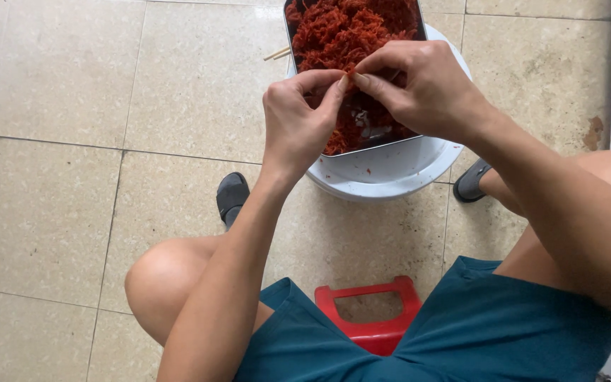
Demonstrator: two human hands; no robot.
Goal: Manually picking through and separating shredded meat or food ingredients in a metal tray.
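My left hand and my right hand meet over a metal tray heaped with red shredded food. The thumb and fingertips of both hands pinch a small red piece between them, just above the tray's near half. The tray rests on a white round basin on the floor. My hands hide part of the tray's contents.
I sit on a low red plastic stool, knees spread, feet in dark slippers on either side of the basin. A pair of wooden chopsticks pokes out left of the tray. Beige tiles cover the floor.
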